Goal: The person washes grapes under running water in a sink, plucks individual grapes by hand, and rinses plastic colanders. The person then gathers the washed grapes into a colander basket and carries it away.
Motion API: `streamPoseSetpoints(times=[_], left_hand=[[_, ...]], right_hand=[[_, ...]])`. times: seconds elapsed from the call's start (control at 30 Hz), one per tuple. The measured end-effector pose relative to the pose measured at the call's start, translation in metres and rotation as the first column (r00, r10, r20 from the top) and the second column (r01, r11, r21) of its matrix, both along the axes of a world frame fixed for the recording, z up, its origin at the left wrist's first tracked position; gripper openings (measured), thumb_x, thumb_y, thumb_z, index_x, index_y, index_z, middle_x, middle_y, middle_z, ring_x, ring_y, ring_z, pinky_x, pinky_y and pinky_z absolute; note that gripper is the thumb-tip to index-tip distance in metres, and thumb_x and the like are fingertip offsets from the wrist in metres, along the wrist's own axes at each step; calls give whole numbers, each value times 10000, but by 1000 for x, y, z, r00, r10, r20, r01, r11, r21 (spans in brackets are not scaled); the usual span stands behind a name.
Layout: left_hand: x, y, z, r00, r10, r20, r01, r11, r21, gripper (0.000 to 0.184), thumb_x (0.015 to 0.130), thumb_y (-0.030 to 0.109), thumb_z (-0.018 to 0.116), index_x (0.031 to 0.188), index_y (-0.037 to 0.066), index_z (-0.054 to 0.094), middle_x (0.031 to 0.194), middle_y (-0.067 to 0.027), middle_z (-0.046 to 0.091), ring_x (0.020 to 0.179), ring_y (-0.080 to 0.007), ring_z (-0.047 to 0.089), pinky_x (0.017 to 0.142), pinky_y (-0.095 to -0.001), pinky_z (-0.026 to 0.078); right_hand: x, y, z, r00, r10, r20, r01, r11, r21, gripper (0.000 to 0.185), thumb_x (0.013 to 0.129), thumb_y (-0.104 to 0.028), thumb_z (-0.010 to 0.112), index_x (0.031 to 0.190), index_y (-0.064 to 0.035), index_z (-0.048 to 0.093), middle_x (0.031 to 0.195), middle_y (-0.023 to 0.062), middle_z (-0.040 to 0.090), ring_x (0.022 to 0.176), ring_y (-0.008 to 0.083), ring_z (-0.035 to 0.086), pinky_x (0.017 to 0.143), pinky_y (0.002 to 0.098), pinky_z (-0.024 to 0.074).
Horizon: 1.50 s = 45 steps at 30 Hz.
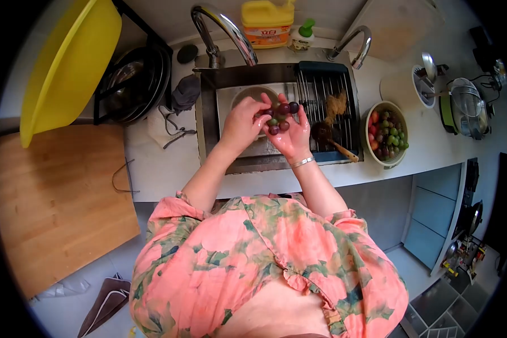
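Over the sink (207, 112), my right hand (294, 141) is cupped palm up around several dark red, purple and green grapes (284, 109). Wet skin shows on its palm, and a silver bracelet (303, 162) circles the wrist. My left hand (243, 121) reaches in from the side, its thumb and fingers closed on the grapes at the edge of the bunch; its fingertips partly hide what they pinch. Beneath both hands, a round pale bowl (241, 97) sits in the basin, mostly covered by them.
A drying rack (307, 90) spans the sink's right side, bearing a wooden-handled brush (343, 151) and a tan scrubber (336, 105). Right of it stands a bowl of fruit (390, 135). Two faucets (225, 25) rise behind. A yellow basin (73, 62) and cutting board (62, 197) are left.
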<state>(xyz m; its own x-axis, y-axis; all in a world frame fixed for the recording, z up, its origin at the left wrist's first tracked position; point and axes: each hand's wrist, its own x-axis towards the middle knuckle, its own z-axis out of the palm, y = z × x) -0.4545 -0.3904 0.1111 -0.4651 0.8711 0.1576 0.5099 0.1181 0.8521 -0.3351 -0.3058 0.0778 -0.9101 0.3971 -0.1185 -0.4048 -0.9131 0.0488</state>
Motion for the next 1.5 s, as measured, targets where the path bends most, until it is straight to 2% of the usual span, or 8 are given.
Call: streamPoseSetpoints(times=[0.17,0.23,0.37,0.53,0.73,0.87,1.13,1.5], left_hand=[[3,-5,15,1000,-18,20,16,998,59,227,728,51,660,951,40,619,814,-78,556,668,-189,572,598,-285,469],[3,-9,12,994,16,-106,0,988,153,236,679,61,686,906,46,622,822,-90,562,725,-253,580,646,-335,470],[17,-18,18,998,-9,-68,18,990,143,244,653,95,707,882,60,631,826,-84,560,761,-262,572,661,-338,469],[24,-22,16,969,-7,-248,47,986,157,276,573,157,753,810,77,637,804,-70,554,779,-264,563,684,-359,463],[20,-31,22,963,3,-271,34,991,133,295,532,202,772,736,75,601,800,-71,554,801,-270,557,691,-369,458],[15,-39,24,950,3,-313,38,992,123,298,529,216,771,726,74,598,793,-73,553,793,-268,555,686,-368,457],[13,-53,29,885,-1,-466,30,998,55,318,529,292,757,731,93,613,789,-66,546,784,-256,540,705,-373,438],[40,-44,35,891,21,-453,-13,1000,20,263,582,225,751,732,71,599,825,-73,543,821,-270,537,733,-381,439]], right_hand=[[3,-3,11,999,-29,43,31,999,-33,493,900,-483,329,1216,-132,473,1357,143,379,1226,305,369,1022,462,287],[3,-3,13,998,-46,38,46,999,-7,502,902,-491,320,1210,-127,479,1341,152,393,1238,333,356,1025,468,287],[3,-4,19,996,-69,63,68,998,8,509,906,-494,312,1209,-119,476,1330,163,399,1253,361,334,1019,473,295],[2,-12,23,997,-62,46,61,998,13,520,914,-491,279,1203,-105,473,1324,171,400,1254,373,330,1008,477,309],[-4,-25,23,996,-63,64,61,997,42,523,914,-489,263,1194,-106,484,1309,174,421,1239,366,353,996,464,323],[-8,-34,19,999,-49,18,49,998,30,523,913,-490,265,1190,-109,491,1302,174,433,1215,356,384,978,456,342],[-14,-44,20,989,0,148,-11,997,70,497,917,-479,267,1177,-127,504,1254,153,490,1098,283,477,911,414,396],[2,-31,10,986,68,150,-76,996,48,495,917,-472,280,1155,-107,515,1224,162,503,1104,286,472,908,404,392]])
